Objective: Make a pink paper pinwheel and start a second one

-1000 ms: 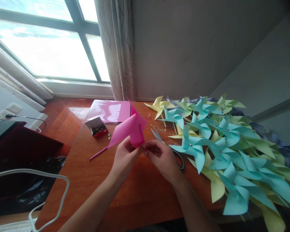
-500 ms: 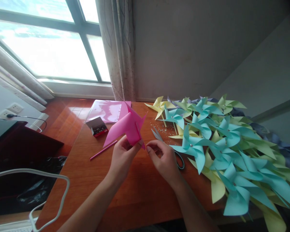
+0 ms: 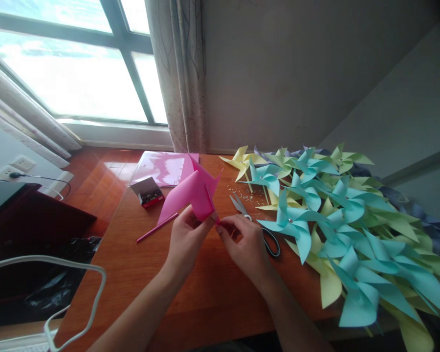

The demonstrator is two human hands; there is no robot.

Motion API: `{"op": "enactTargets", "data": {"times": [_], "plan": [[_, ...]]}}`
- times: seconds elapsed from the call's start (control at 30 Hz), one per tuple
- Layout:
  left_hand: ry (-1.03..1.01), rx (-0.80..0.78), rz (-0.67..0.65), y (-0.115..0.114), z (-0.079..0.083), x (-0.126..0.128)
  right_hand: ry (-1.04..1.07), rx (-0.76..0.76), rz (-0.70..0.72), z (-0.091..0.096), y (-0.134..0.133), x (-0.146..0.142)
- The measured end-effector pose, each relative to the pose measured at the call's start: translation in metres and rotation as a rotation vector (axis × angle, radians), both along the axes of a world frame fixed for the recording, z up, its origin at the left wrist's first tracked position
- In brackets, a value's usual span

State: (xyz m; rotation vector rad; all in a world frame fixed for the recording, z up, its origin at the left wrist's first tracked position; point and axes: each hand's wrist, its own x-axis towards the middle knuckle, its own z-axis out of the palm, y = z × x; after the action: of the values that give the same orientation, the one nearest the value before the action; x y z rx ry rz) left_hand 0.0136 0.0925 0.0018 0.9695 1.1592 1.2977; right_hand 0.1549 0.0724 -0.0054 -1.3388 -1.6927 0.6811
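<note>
My left hand [image 3: 186, 239] is closed on a pink paper pinwheel [image 3: 190, 194], holding it up over the wooden table [image 3: 139, 274]. My right hand [image 3: 245, 242] is pinched at the pinwheel's lower corner, fingertips touching the paper; whether a pin is between them is too small to see. Scissors [image 3: 255, 222] lie just behind my right hand. A pink stick [image 3: 157, 227] lies on the table left of my left hand.
A big heap of blue, yellow and green paper pinwheels [image 3: 337, 230] covers the table's right side. A small open box of pins [image 3: 147, 192] and pink paper sheets [image 3: 161, 168] lie at the back. Tiny beads [image 3: 247, 193] are scattered near the scissors.
The pinwheel shifted slightly left and lower. My right hand drew away from it half a second ago and has come back to pinch its lower corner.
</note>
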Motion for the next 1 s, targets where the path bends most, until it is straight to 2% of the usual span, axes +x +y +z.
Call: {"op": "enactTargets", "data": {"times": [1.0], "plan": [[0.019, 0.034, -0.048, -0.0008, -0.0044, 0.0023, -0.044, 0.063, -0.014, -0.0011, -0.0001, -0.0014]]}}
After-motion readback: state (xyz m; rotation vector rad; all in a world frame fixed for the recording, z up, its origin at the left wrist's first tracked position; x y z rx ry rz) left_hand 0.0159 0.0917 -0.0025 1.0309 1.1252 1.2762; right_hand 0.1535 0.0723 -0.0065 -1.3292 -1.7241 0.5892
